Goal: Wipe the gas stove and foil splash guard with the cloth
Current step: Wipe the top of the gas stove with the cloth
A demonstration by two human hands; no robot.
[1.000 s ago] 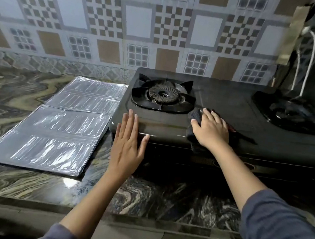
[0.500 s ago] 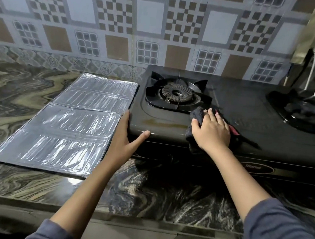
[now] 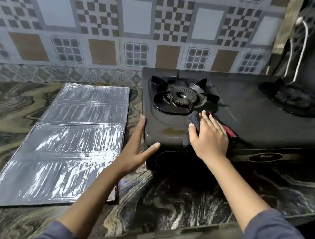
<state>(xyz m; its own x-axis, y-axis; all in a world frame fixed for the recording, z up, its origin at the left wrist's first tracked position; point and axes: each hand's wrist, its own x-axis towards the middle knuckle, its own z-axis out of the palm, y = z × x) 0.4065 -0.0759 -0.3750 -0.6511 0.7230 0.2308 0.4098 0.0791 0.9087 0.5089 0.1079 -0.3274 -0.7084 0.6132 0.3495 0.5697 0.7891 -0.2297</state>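
Observation:
A black two-burner gas stove (image 3: 250, 119) stands on the marbled counter against the tiled wall. My right hand (image 3: 209, 138) presses a dark cloth (image 3: 193, 119) with a red edge flat onto the stove top, just in front of the left burner (image 3: 180, 98). My left hand (image 3: 135, 152) rests at the stove's front left corner, fingers along its left side and thumb on the front face, holding nothing. The silver foil splash guard (image 3: 66, 144) lies flat on the counter to the left of the stove. A brownish smear (image 3: 173, 130) shows on the stove top between my hands.
The right burner (image 3: 294, 100) sits at the far right, with a white cord (image 3: 302, 51) hanging above it beside a dark upright surface. The marbled counter (image 3: 183, 196) runs in front of the stove to its front edge. Patterned wall tiles (image 3: 136, 19) close off the back.
My left hand has slid off the stove top to its front left corner, thumb now on the front face. My right hand stays on the cloth, shifted slightly toward the burner. The camera moved closer.

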